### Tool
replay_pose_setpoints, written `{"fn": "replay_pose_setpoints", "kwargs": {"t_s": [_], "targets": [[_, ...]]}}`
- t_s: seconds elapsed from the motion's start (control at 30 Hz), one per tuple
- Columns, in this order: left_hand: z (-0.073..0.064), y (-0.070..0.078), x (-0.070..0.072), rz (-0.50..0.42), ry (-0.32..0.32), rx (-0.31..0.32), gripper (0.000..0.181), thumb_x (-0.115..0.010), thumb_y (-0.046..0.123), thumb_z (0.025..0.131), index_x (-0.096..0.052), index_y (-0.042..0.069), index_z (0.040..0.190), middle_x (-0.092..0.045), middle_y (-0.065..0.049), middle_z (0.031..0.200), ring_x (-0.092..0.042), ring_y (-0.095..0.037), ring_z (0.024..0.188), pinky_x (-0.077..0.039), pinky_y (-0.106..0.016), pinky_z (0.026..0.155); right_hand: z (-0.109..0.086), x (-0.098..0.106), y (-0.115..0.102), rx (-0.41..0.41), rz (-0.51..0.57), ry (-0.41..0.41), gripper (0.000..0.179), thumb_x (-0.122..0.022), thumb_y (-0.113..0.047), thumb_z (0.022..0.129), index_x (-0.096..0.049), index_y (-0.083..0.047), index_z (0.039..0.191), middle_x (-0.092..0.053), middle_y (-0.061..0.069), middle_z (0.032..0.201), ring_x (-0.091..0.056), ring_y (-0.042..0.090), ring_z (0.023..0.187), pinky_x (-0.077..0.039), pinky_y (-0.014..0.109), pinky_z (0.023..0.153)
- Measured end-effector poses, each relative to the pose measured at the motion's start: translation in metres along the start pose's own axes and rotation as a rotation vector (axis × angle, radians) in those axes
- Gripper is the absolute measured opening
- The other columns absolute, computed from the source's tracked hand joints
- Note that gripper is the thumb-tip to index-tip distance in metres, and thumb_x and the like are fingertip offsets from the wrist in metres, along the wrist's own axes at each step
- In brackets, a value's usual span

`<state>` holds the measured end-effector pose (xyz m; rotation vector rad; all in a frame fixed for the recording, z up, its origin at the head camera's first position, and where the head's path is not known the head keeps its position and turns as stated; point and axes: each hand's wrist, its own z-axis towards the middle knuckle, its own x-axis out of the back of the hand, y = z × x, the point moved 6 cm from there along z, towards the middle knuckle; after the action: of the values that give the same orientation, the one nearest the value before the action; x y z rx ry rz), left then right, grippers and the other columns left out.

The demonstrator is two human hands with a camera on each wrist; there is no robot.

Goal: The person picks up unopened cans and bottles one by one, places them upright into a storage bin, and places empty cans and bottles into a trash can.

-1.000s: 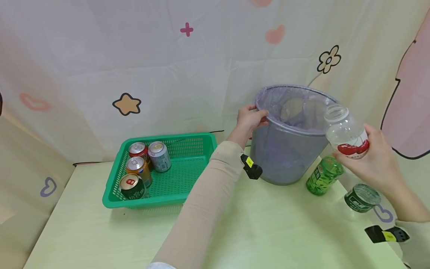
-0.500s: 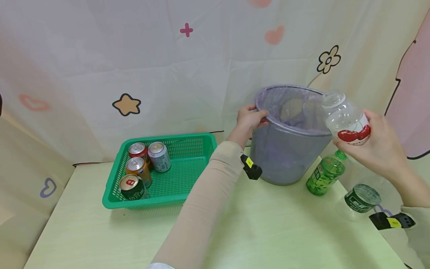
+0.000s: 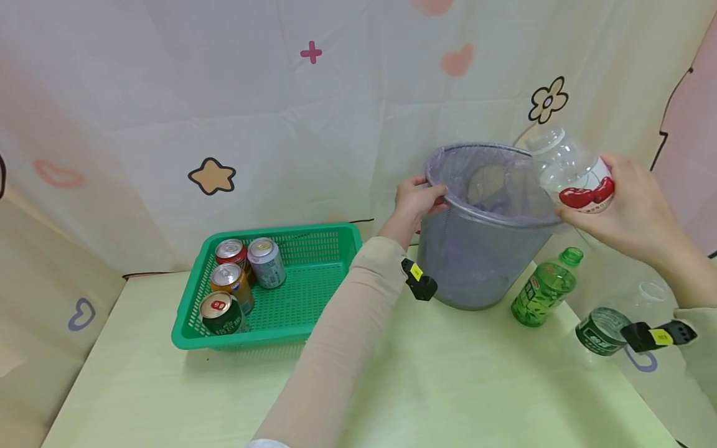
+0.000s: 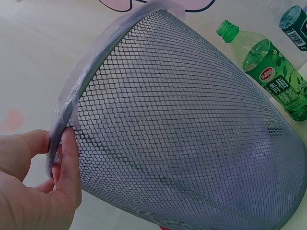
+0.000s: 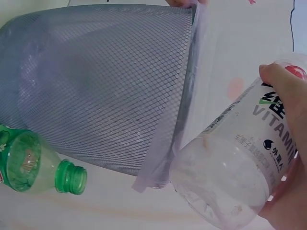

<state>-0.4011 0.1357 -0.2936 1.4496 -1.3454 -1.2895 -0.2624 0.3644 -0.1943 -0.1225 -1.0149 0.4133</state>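
Table [image 3: 448, 386]: moderate, even light, yellow-green cast; soft-edged shadow below the basket [image 3: 263, 341], another faint one toward the right.
Can lids [image 3: 226, 274]: small bright glints, looks like light from above.
Curtain [image 3: 336, 143]: flat grey-lilac mid, creamier at the sides; wide-angle stretch toward head view edges.
Clear bottle [image 3: 579, 177]: low contrast in head view, neck slightly soft; label print readable but soft in right wrist view.
Bin [image 4: 168, 120]: cool, dim in both wrist views; mesh crisp near rim in left wrist view, hazier in right.
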Motion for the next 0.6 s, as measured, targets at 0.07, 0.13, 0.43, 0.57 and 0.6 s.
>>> {"fn": "replay_pose_setpoints", "kwargs": {"t_s": [0.07, 0.13, 0.43, 0.57, 0.6], "targets": [[0.001, 0.000, 0.000, -0.010, 0.001, 0.000, 0.045, -0.068, 0.007, 0.082, -0.053, 0.009, 0.124, -0.063, -0.006, 0.079, -0.063, -0.013, 0.059, -0.055, -0.024, 0.060, 0.005, 0.001, 0.000, 0.006, -0.011, -0.008, 0.069, -0.078, -0.019, 0.069, -0.043, 0.005, 0.124, -0.049, 0.023, 0.107, -0.043, 0.038, 0.095, -0.030, 0.022, 0.064], [0.001, 0.000, 0.000, -0.025, 0.002, -0.002, 0.045, -0.068, 0.006, 0.082, -0.053, 0.009, 0.124, -0.062, -0.006, 0.080, -0.063, -0.014, 0.061, -0.055, -0.024, 0.060, 0.010, 0.002, 0.000, 0.010, -0.010, -0.018, 0.070, -0.078, -0.019, 0.069, -0.043, 0.005, 0.124, -0.050, 0.023, 0.107, -0.044, 0.037, 0.093, -0.031, 0.016, 0.062], [0.000, 0.001, 0.000, -0.045, -0.003, 0.001, 0.046, -0.068, 0.006, 0.081, -0.053, 0.009, 0.125, -0.062, -0.006, 0.081, -0.065, -0.015, 0.063, -0.055, -0.023, 0.060, 0.033, 0.010, 0.006, -0.021, -0.011, -0.046, 0.074, -0.076, -0.022, 0.072, -0.038, 0.004, 0.130, -0.048, 0.025, 0.112, -0.045, 0.039, 0.095, -0.027, 0.008, 0.058], [-0.002, 0.001, -0.001, -0.055, -0.005, 0.002, 0.046, -0.068, 0.005, 0.081, -0.052, 0.009, 0.125, -0.062, -0.006, 0.080, -0.065, -0.015, 0.063, -0.055, -0.024, 0.061, 0.042, 0.013, 0.010, -0.031, -0.014, -0.051, 0.073, -0.075, -0.023, 0.073, -0.038, 0.003, 0.130, -0.047, 0.026, 0.114, -0.044, 0.039, 0.095, -0.028, 0.011, 0.056], [-0.002, 0.001, -0.002, -0.056, -0.002, 0.003, 0.046, -0.068, 0.005, 0.081, -0.052, 0.009, 0.125, -0.062, -0.006, 0.081, -0.064, -0.015, 0.063, -0.055, -0.024, 0.061, 0.044, 0.013, 0.010, -0.030, -0.012, -0.054, 0.072, -0.075, -0.023, 0.073, -0.039, 0.003, 0.129, -0.048, 0.025, 0.113, -0.044, 0.037, 0.094, -0.028, 0.011, 0.055]]}}
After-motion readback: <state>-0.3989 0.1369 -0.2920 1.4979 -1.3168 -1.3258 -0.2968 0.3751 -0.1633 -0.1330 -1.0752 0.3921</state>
